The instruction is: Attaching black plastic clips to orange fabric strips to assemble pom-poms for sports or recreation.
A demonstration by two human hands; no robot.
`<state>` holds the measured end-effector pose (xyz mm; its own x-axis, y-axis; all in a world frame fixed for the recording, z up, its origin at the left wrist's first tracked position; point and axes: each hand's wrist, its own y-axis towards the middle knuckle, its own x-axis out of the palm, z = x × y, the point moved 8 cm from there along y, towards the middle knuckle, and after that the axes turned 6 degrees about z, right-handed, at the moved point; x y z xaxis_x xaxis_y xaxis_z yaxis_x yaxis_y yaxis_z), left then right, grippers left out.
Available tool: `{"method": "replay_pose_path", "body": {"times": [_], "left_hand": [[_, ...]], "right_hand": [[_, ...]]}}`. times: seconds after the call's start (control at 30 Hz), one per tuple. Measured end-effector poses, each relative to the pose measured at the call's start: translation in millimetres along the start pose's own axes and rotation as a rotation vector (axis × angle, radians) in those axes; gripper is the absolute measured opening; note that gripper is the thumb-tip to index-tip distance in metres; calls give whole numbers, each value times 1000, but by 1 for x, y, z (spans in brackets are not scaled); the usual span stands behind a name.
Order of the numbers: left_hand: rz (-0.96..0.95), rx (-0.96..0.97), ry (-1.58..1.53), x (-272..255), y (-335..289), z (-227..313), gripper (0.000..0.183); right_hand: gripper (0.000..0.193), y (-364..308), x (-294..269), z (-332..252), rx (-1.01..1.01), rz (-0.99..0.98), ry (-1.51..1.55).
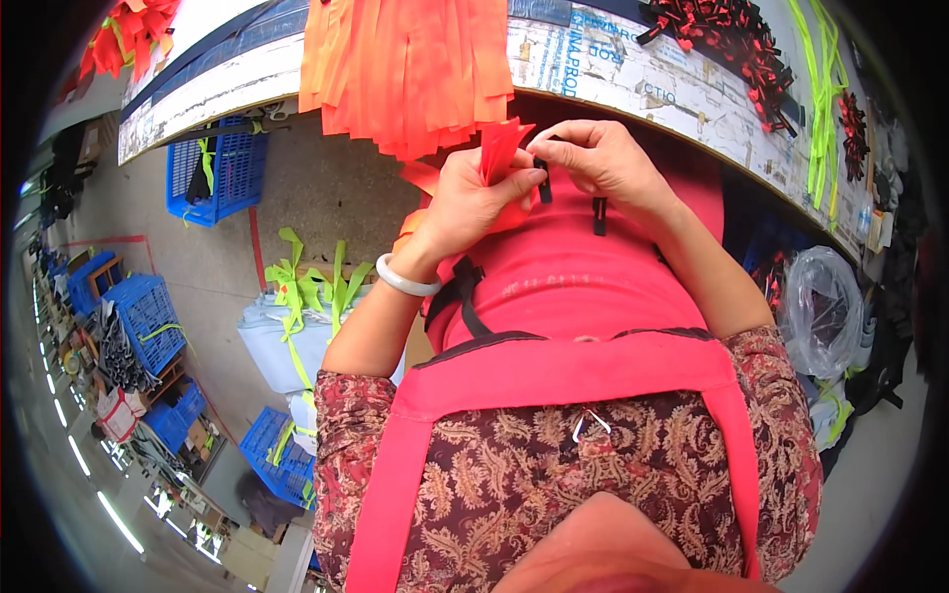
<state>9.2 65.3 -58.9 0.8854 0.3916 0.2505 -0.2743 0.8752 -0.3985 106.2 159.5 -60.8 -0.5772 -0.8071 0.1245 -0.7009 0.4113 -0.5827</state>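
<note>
My left hand (463, 203), with a pale bangle (407, 278) at the wrist, grips a folded bundle of orange-red fabric strips (500, 150). The bundle's ends stand up between thumb and fingers. Close beside it, thumb and forefinger of my right hand (608, 163) are pinched together. A short black strip (546, 186) hangs between the two hands, by the left fingertips. Another black strip (599, 217) pokes out below the curled fingers of my right hand. A large pile of orange strips (405, 74) drapes over the table edge just beyond my hands.
The worn white table (613, 79) carries black-and-red short pieces (727, 59) and yellow-green strips (819, 109) at the right. Blue crates (217, 173) stand on the floor to the left, near a pale bundle tied with yellow-green strips (297, 341). A clear plastic bag (822, 306) is at right.
</note>
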Motion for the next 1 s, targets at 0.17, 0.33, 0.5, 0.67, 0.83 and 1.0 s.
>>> {"method": "replay_pose_path", "body": {"times": [0.17, 0.33, 0.5, 0.67, 0.83, 1.0], "left_hand": [[-29, -18, -85, 4, -1, 3, 14], [-15, -40, -223, -2, -3, -9, 18], [-6, -59, -102, -2, -2, -8, 19], [91, -71, -140, -9, -4, -18, 15], [94, -57, -104, -6, -7, -17, 10], [114, 12, -79, -3, -6, -17, 9]], "right_hand": [[21, 2, -10, -18, -263, 62, 120], [16, -10, -2, -27, -230, -3, 68], [13, -12, 6, -8, -286, 30, -78], [15, -20, 11, -21, -312, 21, -137], [12, -19, 3, -12, -341, 103, -231], [14, -25, 9, -17, -491, 198, -370]]}}
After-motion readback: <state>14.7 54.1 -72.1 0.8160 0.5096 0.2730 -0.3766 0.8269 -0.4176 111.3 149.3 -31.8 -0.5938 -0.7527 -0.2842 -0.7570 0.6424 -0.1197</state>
